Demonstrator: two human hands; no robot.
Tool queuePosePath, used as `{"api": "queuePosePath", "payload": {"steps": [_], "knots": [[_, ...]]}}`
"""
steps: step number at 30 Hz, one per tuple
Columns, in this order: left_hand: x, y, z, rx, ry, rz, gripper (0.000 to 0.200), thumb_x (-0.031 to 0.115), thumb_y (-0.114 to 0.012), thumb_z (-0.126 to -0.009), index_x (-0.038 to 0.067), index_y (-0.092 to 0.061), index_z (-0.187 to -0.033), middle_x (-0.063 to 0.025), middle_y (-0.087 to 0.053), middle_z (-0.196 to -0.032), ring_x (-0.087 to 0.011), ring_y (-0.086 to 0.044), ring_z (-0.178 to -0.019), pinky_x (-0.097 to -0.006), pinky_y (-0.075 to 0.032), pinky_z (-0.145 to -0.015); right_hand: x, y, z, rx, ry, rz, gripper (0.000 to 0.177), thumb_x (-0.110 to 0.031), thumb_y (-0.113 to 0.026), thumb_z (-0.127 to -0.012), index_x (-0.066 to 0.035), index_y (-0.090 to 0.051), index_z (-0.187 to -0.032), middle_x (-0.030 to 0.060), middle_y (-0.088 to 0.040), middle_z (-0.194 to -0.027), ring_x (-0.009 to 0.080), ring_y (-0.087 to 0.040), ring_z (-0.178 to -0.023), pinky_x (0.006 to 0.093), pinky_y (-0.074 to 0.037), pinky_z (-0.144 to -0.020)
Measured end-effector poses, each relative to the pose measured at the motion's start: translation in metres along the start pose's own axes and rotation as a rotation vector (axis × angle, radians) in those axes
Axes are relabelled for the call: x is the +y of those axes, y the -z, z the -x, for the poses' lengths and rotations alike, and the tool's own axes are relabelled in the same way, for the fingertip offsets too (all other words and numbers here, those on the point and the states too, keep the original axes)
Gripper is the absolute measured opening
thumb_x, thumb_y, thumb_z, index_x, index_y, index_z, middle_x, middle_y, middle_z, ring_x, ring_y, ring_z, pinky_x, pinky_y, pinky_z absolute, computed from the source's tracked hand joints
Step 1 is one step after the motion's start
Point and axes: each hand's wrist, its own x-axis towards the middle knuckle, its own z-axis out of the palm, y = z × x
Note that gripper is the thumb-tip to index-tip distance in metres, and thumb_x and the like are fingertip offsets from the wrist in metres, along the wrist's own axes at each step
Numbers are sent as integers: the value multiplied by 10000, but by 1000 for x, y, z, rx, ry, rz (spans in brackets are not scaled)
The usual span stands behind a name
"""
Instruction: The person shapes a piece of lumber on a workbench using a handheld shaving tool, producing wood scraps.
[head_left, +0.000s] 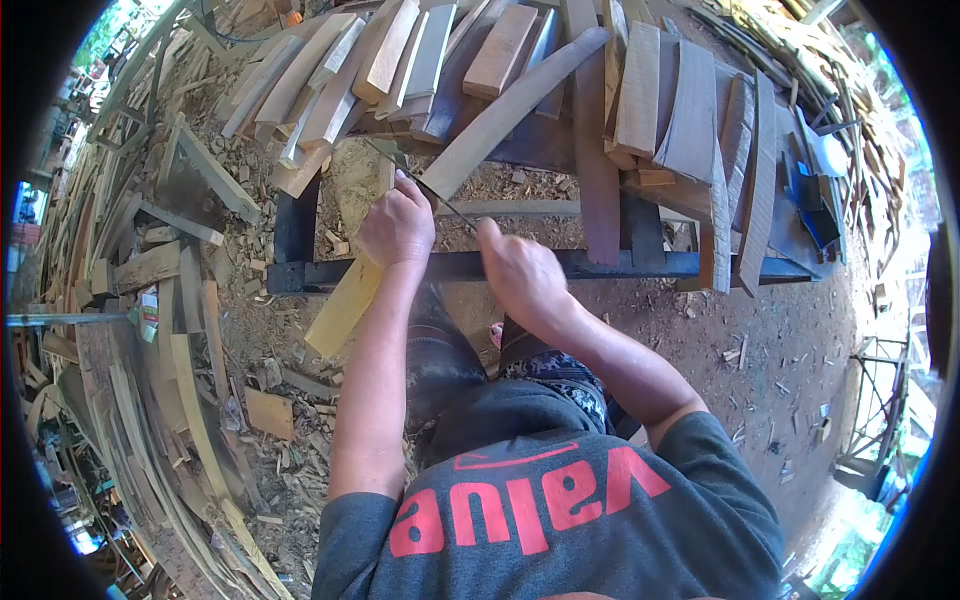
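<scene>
My left hand (398, 225) is closed like a fist above the near bar of a dark metal frame, its thumb up against a thin dark metal strip (457, 213). What its fingers wrap round is hidden from above. The upper end of a pale yellow board (345, 307) passes under this hand and wrist, slanting down to the left. My right hand (522, 272) is closed, with the near end of the strip at its fingertips. From there the strip runs up and left past my left thumb. Just beyond it lies the lower end of a long plank (510, 118).
Cut wood pieces (500, 50) lie in a row across the bench. Its black metal frame (470, 266) crosses in front of my legs. Long offcuts (135, 420) pile up at left, and wood chips cover the dirt floor (740, 390). More sticks are stacked at far right.
</scene>
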Motion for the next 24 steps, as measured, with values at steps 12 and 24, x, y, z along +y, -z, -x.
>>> {"api": "queuePosePath", "payload": {"steps": [12, 24], "knots": [[-3, -2, -4, 111, -59, -11, 615, 371, -302, -958, 23, -673, -612, -207, -662, -679, -371, -672, -672, -465, -542, -626, 1, 5, 16, 19, -5, 69, 112, -32, -492, -824, -10, -436, -919, 228, -627, -700, 389, -654, -712, 467, -521, -620], [-1, 3, -2, -2, -28, 6, 631, 391, -264, -971, 5, -684, -702, -222, -668, -753, -395, -664, -748, -486, -528, -706, 3, 7, 18, 38, 39, 66, 120, -25, -509, -811, -12, -435, -905, 234, -624, -701, 389, -651, -709, 468, -521, -625]]}}
